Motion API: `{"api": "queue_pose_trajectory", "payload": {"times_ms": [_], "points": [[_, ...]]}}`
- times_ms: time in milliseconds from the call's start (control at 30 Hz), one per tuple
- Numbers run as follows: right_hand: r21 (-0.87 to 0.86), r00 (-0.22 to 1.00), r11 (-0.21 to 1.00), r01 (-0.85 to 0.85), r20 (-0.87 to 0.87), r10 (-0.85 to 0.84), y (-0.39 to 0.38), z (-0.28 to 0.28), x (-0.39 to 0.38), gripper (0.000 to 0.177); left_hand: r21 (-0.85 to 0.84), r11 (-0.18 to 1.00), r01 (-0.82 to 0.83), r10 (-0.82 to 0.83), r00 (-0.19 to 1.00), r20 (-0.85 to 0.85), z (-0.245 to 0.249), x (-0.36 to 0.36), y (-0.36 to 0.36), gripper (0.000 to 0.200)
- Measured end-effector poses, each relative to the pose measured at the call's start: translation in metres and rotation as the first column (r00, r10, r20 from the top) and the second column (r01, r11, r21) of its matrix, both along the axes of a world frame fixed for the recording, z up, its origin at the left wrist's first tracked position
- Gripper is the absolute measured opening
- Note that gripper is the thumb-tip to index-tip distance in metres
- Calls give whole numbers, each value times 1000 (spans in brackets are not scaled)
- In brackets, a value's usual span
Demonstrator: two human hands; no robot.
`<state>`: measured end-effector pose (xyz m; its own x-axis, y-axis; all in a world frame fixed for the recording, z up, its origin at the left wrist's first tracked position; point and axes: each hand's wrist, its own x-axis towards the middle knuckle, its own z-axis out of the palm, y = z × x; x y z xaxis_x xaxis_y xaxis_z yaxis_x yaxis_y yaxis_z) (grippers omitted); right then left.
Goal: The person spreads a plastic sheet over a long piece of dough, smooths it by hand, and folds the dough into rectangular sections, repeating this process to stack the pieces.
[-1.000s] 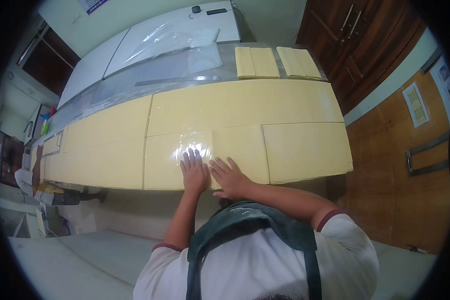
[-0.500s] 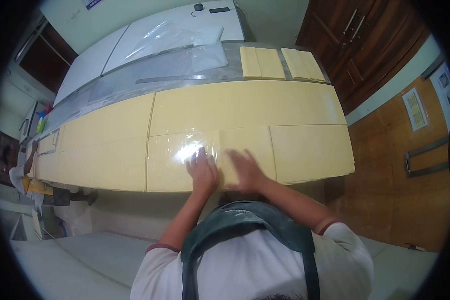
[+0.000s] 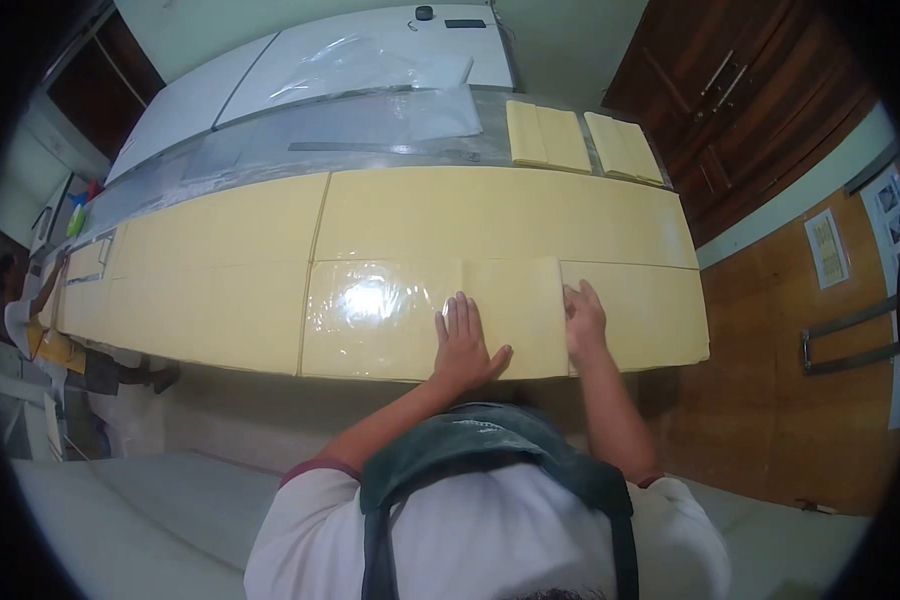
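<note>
A pale yellow folded panel (image 3: 515,315) lies on larger yellow sheets (image 3: 510,215) that cover the near table. Flat on the left part of this panel rests my left hand (image 3: 463,350), fingers stretched forward and thumb spread to the right. My right hand (image 3: 584,318) is at the panel's right edge, its fingers loosely bent and apart; I see nothing held in it. Left of my left hand, a shiny clear plastic film (image 3: 375,315) on the yellow surface reflects the light.
Two folded yellow bundles (image 3: 548,136) lie at the back right. Behind the sheets are a metal ruler (image 3: 350,148) and clear plastic sheeting (image 3: 430,110). At the table's far left another person (image 3: 25,320) works beside a metal frame (image 3: 103,258).
My right hand has moved right, from the panel's surface to its right edge. My left hand has shifted right, off the shiny film and onto the panel. The view has shifted slightly.
</note>
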<state>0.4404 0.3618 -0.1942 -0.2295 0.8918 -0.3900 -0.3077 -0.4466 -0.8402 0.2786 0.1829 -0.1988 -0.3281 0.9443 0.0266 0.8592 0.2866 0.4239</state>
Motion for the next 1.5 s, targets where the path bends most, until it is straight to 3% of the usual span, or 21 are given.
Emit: {"api": "queue_pose_trajectory", "payload": {"times_ms": [133, 200, 300, 400, 467, 500, 533, 567, 600, 667, 767, 833, 933, 1000, 1067, 1100, 1133, 1200, 1233, 1300, 1500], "points": [[-109, 861, 917, -384, 317, 398, 19, 10, 15, 43, -39, 999, -17, 18, 1000, 18, 8, 1, 1, 106], [-107, 248, 722, -684, 896, 368, -1, 65, -1, 27, -57, 998, -36, 37, 999, 27, 22, -2, 3, 105], [238, 278, 543, -805, 961, -8, -1, 55, -13, 32, -122, 989, -79, 99, 982, 163, 47, -21, 19, 102], [308, 344, 478, -823, 939, -13, -38, 120, -68, 31, -291, 935, -201, 303, 879, 367, 59, -52, 38, 100], [376, 469, 492, -785, 880, 77, -71, 149, -108, 36, -371, 896, -243, 416, 169, 893, 72, -80, 35, 84], [402, 548, 534, -744, 824, 143, -91, 159, -127, 42, -191, 970, -149, 186, -47, 981, 68, -92, 26, 78], [422, 623, 577, -699, 756, 202, -108, 163, -143, 48, 18, 995, -99, -46, -279, 959, 60, -108, 17, 72], [460, 639, 561, -688, 750, 169, -122, 157, -158, 55, 308, 950, 44, -171, -753, 635, 12, -139, 11, 57], [495, 655, 545, -676, 743, 137, -130, 151, -167, 62, 306, 951, 49, -167, -750, 640, 4, -141, 1, 57], [307, 487, 529, -791, 839, 241, -134, 132, -170, 72, 369, 822, -433, -454, -109, 884, -9, -134, -30, 55], [301, 296, 47, -952, 951, -90, -140, 51, -148, 87, 347, 780, -520, -529, -252, 810, -27, -130, -46, 46], [253, 255, -28, -967, 960, -116, -146, 29, -132, 91, 289, 764, -577, -552, -353, 755, -35, -132, -49, 46], [147, 161, -113, -983, 979, -125, -145, 19, -123, 98, -95, 871, -483, 196, 163, 967, -31, -161, -41, 47], [93, 105, -114, -989, 989, -107, -144, 19, -122, 100, -202, 789, -581, 44, -275, 960, -24, -201, -45, 49], [62, 80, -133, -989, 987, -139, -144, 19, -120, 99, -127, 928, -350, -169, -700, 694, -42, -262, -52, 49], [66, 84, -132, -989, 987, -139, -142, 20, -121, 99, -321, 806, -497, 110, -408, 907, 15, -239, -39, 49], [48, 68, -140, -989, 988, -141, -142, 22, -121, 100, -322, 805, -498, 113, -405, 907, 24, -243, -29, 49], [32, 53, -152, -988, 989, -138, -143, 26, -121, 101, -320, 845, -428, 442, 224, 869, 33, -254, -12, 52], [26, 46, -156, -987, 991, -128, -143, 29, -121, 102, -323, 842, -432, 446, 221, 867, 37, -257, -5, 52], [20, 41, -172, -985, 992, -120, -142, 29, -120, 103, -286, 928, -239, 365, 737, 569, 43, -258, 6, 50], [11, 38, -181, -983, 988, -147, -143, 26, -119, 104, -87, 979, -184, 184, 618, 764, 48, -251, 1, 41]]}}
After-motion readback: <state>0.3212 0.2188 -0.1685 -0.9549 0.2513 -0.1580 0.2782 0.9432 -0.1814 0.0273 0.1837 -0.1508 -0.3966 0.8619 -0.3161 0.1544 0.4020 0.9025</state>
